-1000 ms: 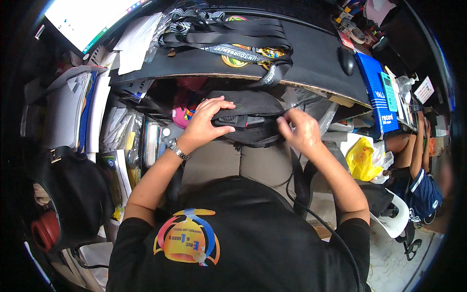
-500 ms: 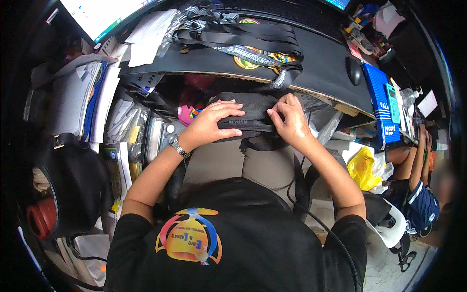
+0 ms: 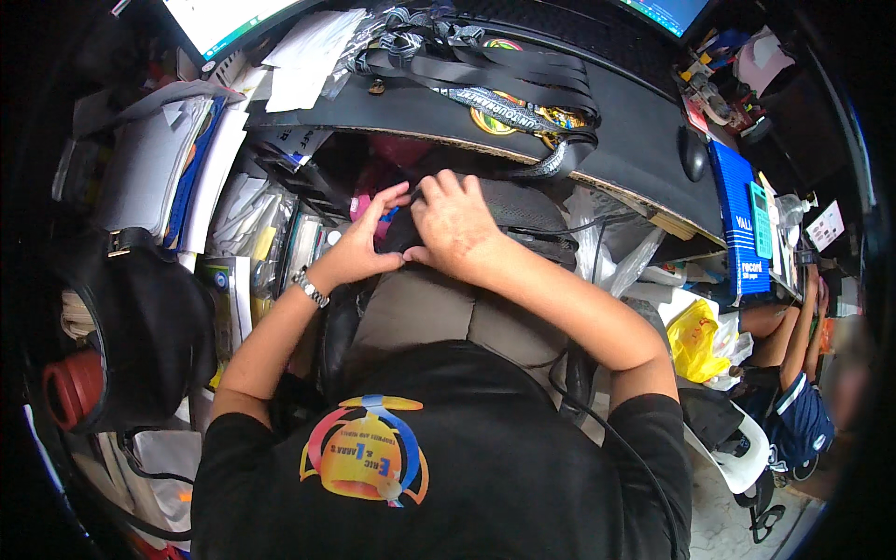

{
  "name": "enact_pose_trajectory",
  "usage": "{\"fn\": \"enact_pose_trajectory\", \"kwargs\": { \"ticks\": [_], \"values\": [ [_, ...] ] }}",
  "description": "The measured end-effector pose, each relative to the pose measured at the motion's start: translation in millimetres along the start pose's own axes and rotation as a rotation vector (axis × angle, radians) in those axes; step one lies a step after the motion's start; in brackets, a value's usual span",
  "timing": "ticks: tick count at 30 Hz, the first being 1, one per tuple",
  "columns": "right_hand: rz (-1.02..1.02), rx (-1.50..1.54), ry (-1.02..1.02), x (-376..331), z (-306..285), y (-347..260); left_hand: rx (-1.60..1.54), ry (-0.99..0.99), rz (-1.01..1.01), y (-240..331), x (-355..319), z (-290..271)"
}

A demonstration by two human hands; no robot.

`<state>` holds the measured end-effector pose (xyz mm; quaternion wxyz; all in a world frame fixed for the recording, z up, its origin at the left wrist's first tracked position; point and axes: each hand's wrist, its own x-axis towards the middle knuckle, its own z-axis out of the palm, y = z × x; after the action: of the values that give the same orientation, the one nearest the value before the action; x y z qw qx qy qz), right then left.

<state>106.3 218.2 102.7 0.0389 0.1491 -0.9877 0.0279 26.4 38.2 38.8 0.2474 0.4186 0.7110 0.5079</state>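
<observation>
A black mesh bag (image 3: 532, 203) with a zipped edge lies across my lap, below the desk's front edge. My left hand (image 3: 359, 247), with a metal watch at the wrist, cups the bag's left end, its fingers on one side and its thumb on the other. Over that same end my right hand (image 3: 457, 224) has its fingers curled down, and its thumb comes close to the left thumb. Whatever the right fingertips grip is hidden behind the hand.
Black lanyards with medals (image 3: 523, 103) lie on the dark desk (image 3: 644, 149), near a mouse (image 3: 693, 154). Papers and folders (image 3: 154, 168) crowd the left. A blue record book (image 3: 737, 219), a calculator (image 3: 761, 219) and a yellow plastic bag (image 3: 698, 341) are at right, where another person (image 3: 798, 415) sits.
My right hand has moved from the bag's right end across to its left end. My left hand has shifted left and opened wider around that end. The view has turned slightly.
</observation>
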Motion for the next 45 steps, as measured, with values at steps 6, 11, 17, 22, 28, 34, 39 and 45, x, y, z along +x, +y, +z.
{"fn": "enact_pose_trajectory", "kwargs": {
  "ticks": [6,11,17,22,28,34,39,45],
  "values": [
    [-0.351,-0.032,0.049,-5.0,18.0,-8.6,0.300,0.192,-0.002,-11.4,-18.9,15.7],
    [-0.362,0.346,0.059,-11.0,17.1,0.5,0.534,0.224,0.116,-11.3,-17.3,17.1],
    [-0.324,0.616,-0.017,-25.7,-6.9,25.1,0.650,0.276,0.173,-4.1,-18.2,16.3],
    [-0.221,0.535,-0.058,-75.3,-35.1,69.9,0.620,0.270,0.173,-3.2,-17.3,14.5],
    [-0.009,0.617,-0.059,-140.8,-38.1,116.3,0.577,0.270,0.141,-4.5,-15.2,13.4],
    [0.055,0.694,0.030,-169.1,-15.1,137.0,0.539,0.280,0.148,-8.7,-14.3,13.2],
    [0.090,0.697,0.078,-173.6,-22.9,126.8,0.208,0.298,-0.041,-24.7,-23.0,17.2],
    [0.637,0.657,-0.056,-170.5,1.3,61.9,-0.225,0.081,-0.229,-66.0,-27.8,14.3]
  ]
}}
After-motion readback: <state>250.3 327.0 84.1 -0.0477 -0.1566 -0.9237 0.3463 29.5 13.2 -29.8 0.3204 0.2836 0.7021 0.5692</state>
